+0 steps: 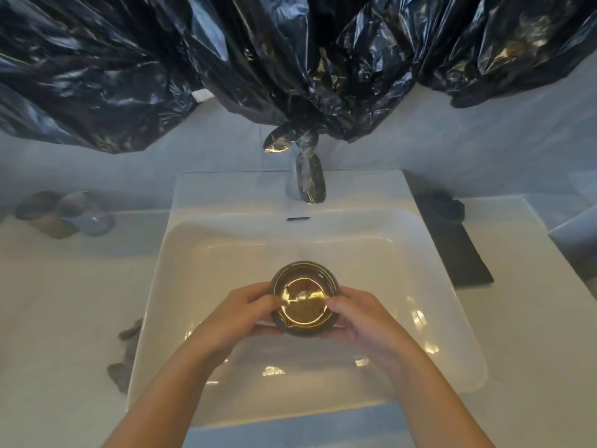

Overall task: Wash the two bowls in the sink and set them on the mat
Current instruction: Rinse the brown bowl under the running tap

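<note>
A small dark bowl (pixel 303 297) with a shiny golden inside is held over the middle of the white sink (pixel 200 270). My left hand (pixel 240 313) grips its left side, thumb over the rim. My right hand (pixel 358 316) grips its right side, fingers curled round the wall and thumb at the rim. A dark rectangular mat (pixel 458 250) lies on the counter right of the sink, and a dark object (pixel 444 205) that may be the other bowl sits at its far end.
A chrome tap (pixel 307 179) stands at the back of the sink, partly covered by black plastic sheeting (pixel 258 59) hanging over the wall. Two blurred cups (pixel 64 215) stand on the left counter. Small dark pieces (pixel 124 354) lie by the sink's left edge.
</note>
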